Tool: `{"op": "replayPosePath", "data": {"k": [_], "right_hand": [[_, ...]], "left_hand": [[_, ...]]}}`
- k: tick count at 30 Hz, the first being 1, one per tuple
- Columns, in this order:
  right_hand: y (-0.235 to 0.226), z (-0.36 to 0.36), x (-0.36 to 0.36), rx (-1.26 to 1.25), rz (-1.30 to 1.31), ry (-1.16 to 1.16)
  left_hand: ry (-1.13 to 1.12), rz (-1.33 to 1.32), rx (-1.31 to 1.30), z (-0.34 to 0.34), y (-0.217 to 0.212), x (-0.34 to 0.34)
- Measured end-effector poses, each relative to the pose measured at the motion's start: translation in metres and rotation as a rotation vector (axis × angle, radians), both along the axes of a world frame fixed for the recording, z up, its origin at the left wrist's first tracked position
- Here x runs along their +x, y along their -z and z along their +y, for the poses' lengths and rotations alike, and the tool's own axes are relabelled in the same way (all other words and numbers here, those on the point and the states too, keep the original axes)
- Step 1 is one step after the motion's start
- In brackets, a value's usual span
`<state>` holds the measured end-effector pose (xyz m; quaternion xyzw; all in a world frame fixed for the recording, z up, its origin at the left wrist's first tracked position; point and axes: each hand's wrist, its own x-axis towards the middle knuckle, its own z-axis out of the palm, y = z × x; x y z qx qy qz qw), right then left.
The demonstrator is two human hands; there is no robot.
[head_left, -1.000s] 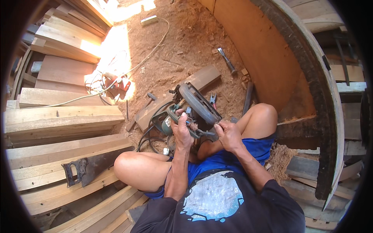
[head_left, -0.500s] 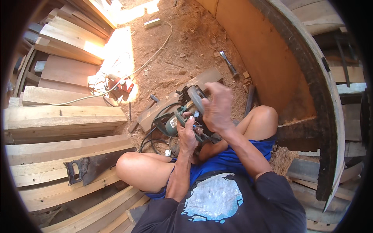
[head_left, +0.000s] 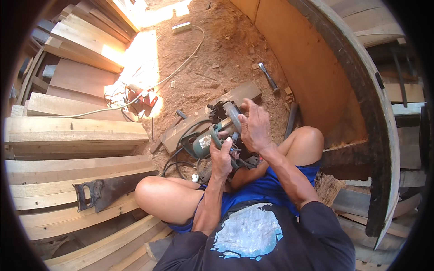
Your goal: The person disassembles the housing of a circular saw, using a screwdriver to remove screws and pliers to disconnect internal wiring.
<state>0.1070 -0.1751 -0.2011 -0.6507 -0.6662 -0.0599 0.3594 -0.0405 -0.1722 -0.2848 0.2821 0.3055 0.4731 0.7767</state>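
Observation:
My left hand (head_left: 221, 156) is closed around the green handle of a power tool (head_left: 202, 145) held above my lap. The tool has a rounded green motor body, a grey curved part at its far end and loose wires near my fingers. My right hand (head_left: 257, 128) is beside that grey curved part (head_left: 233, 116), its thumb and fingers bent but apart. The fingertips are close against the part's edge; whether they press on it is hard to see. Behind the tool lies a wooden board (head_left: 244, 92).
A chisel (head_left: 268, 77) lies on the sawdust-covered floor ahead. A handsaw (head_left: 110, 192) rests on stacked timber (head_left: 77, 135) at left. A cord runs to a white power strip (head_left: 181, 28). A red tool (head_left: 145, 98) sits in sunlight. A curved wooden panel (head_left: 312, 72) stands at right.
My right hand, blurred and higher before, has come down slightly and its fingers now show clearly beside the grey part. The tool has shifted and tilted slightly; my left hand keeps its hold.

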Motion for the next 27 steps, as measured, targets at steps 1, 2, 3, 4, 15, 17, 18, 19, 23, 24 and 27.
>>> {"op": "replayPosePath", "data": {"k": [1,2,3,4,15,17,18,19,23,24,27], "right_hand": [[0.005,-0.003,0.003,-0.039,0.065,0.063],[0.005,-0.004,0.003,-0.077,0.135,0.131],[0.006,-0.005,0.003,-0.078,0.138,0.133],[0.006,-0.004,0.004,-0.109,0.275,0.141],[-0.030,0.003,-0.016,0.236,-0.041,0.056],[-0.006,0.000,-0.007,0.081,0.020,0.081],[-0.001,-0.003,0.000,-0.076,0.094,0.107],[0.002,-0.010,0.008,0.024,0.243,0.128],[-0.019,-0.060,0.028,-0.275,0.741,0.226],[-0.012,-0.079,0.036,-0.427,0.758,0.205],[0.026,-0.122,0.023,-0.685,0.990,0.064]], "left_hand": [[-0.018,0.001,0.025,0.001,0.001,0.001],[-0.031,0.007,0.051,0.003,0.002,-0.001],[-0.036,-0.034,-0.022,0.004,0.004,-0.006],[-0.034,-0.031,-0.023,0.004,0.005,-0.006],[0.118,0.004,-0.006,0.003,0.009,-0.001],[-0.002,0.043,0.117,0.001,0.016,0.008],[0.010,0.041,0.113,0.002,0.008,0.008],[0.042,-0.035,0.018,0.004,-0.001,0.002],[0.064,-0.265,-0.113,0.016,0.013,-0.031],[0.043,-0.322,-0.129,0.017,0.013,-0.032],[0.035,-0.392,-0.155,0.023,0.019,-0.038]]}}
